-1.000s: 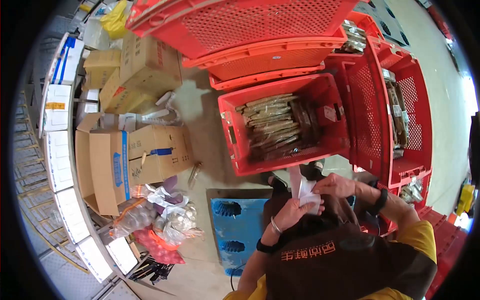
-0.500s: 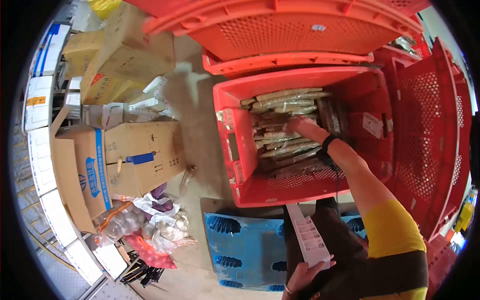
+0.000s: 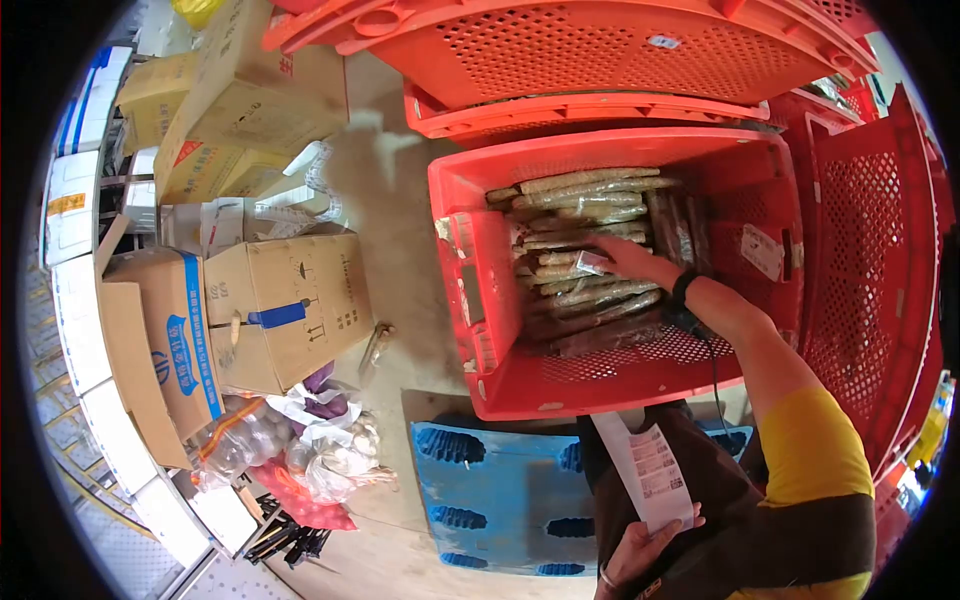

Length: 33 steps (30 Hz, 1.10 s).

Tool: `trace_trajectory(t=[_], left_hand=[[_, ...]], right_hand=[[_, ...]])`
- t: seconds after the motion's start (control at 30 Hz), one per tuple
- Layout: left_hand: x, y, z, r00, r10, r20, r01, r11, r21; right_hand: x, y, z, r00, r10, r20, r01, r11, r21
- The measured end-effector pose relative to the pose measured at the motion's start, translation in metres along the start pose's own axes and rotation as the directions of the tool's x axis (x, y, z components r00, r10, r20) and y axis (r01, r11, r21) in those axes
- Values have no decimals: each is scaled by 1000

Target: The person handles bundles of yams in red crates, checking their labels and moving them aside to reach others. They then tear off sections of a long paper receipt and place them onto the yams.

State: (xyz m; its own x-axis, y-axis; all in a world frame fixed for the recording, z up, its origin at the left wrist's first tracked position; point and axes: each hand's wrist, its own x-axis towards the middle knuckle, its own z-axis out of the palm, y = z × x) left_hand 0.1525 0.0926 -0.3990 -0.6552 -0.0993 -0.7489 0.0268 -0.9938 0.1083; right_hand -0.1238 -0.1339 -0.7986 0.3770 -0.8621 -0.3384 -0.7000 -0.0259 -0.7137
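Observation:
Inside the red crate (image 3: 640, 398), my right hand (image 3: 632, 258) reaches down over long, pale, root-like vegetables, apparently yams (image 3: 590, 185), in clear plastic wrap. At its fingertips is a small white label (image 3: 591, 263), lying against the wrapped roots; the fingers look closed on its edge. My left hand (image 3: 645, 552) is low in the view, in front of my dark apron, with fingers and thumb pinched on a strip of printed labels (image 3: 655, 475). Part of the strip hangs up toward the crate's near wall.
Red crates (image 3: 600, 55) stack behind, and more red crates (image 3: 860, 240) stand right. A blue plastic pallet (image 3: 510, 505) lies below the crate. Left are an open cardboard box (image 3: 285, 310), bagged produce (image 3: 330, 450) and stacked white boxes (image 3: 80, 300). A cable (image 3: 716, 375) hangs from my right wrist.
My right hand has shifted slightly right and down over the roots; a label now shows at its fingertips. The left hand with its label strip has moved right, its printed side turned more toward view.

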Motion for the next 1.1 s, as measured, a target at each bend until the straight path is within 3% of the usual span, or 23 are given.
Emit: trace_trajectory(t=[0.07,0.1,0.17,0.23,0.27,0.3,0.47,0.53,0.57,0.6,0.63,0.7,0.73,0.8,0.87,0.93,1.0,1.1], left_hand=[[2,-3,2,1000,-11,-22,10,999,-42],[5,-5,2,1000,8,-22,-10,995,-100],[6,-7,0,999,18,-36,-23,988,-151],[4,-8,0,996,38,-75,-37,999,2],[2,-7,0,996,36,-80,-36,999,8],[2,-6,1,994,45,-100,-44,999,5],[-8,2,9,984,91,-156,-89,996,21],[-18,8,16,936,296,-193,-273,952,137],[-22,9,19,931,319,-175,-324,946,6],[-30,14,25,935,320,-155,-321,947,16],[-38,22,31,917,350,-194,-352,936,24],[-53,36,38,881,431,-196,-410,901,139],[-60,47,47,857,492,-152,-460,864,205],[-76,63,56,842,538,-36,-501,805,317],[-101,89,84,800,596,71,-554,688,469],[-116,103,100,792,607,62,-577,712,400],[-135,121,109,812,560,165,-554,650,520],[-153,134,125,808,539,237,-562,588,582]], right_hand=[[8,-8,-12,892,401,207,-401,915,-43],[14,-15,-14,894,400,201,-401,915,-35],[21,-26,-2,907,364,210,-279,895,-348],[17,-31,15,922,368,123,-321,901,-291],[17,-33,20,928,372,31,-354,902,-247],[13,-34,23,910,409,59,-396,904,-159],[-1,-52,24,905,425,-35,-425,895,-138],[-17,-70,3,900,427,-90,-435,894,-106],[-29,-76,-10,884,464,-63,-464,886,11],[-42,-87,-25,866,499,-35,-491,862,127],[-66,-118,-55,856,508,-92,-474,844,252],[-110,-159,-87,865,428,-264,-227,801,553],[-137,-204,-121,889,411,-201,-75,565,822],[-184,-289,-183,870,415,-266,68,433,899],[-227,-343,-224,822,376,-427,144,587,796],[-255,-379,-246,710,275,-648,326,688,649],[-282,-420,-267,622,274,-733,503,578,642],[-315,-449,-277,489,245,-837,518,690,505]])
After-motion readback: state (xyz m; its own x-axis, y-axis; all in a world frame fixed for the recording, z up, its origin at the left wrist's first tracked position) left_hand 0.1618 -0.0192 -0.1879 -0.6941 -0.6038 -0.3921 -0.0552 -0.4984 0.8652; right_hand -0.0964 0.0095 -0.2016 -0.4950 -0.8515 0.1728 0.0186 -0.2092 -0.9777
